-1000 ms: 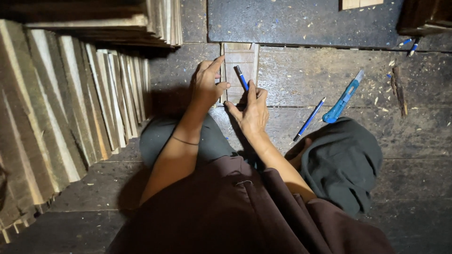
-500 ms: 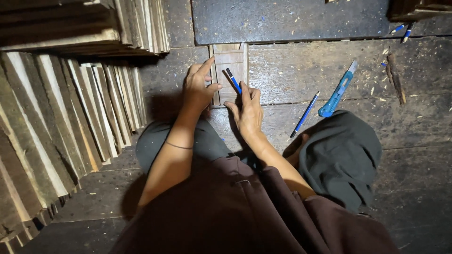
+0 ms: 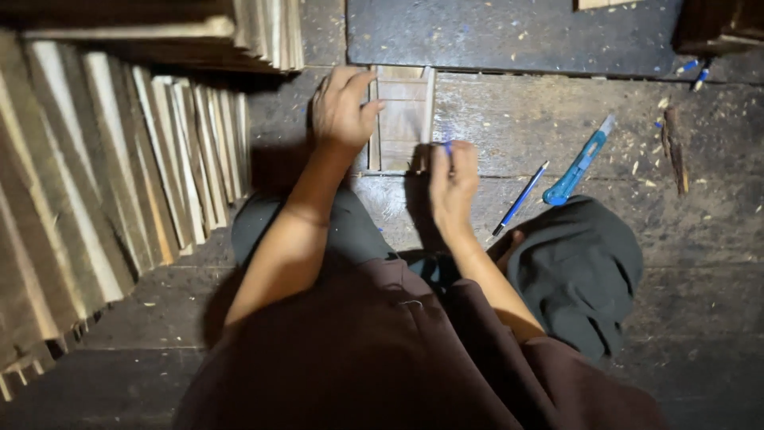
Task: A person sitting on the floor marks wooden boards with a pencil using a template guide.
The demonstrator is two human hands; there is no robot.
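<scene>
Rows of thin wooden slats stand on edge along the left side of the plank floor, with a further stack at the top edge. A blue utility knife and a blue pen lie side by side right of centre. Wood shavings scatter toward the right edge.

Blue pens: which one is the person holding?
The blue pen in the right hand, beside the small wooden frame. The other pen lies loose on the floor near the blue cutter.
</scene>
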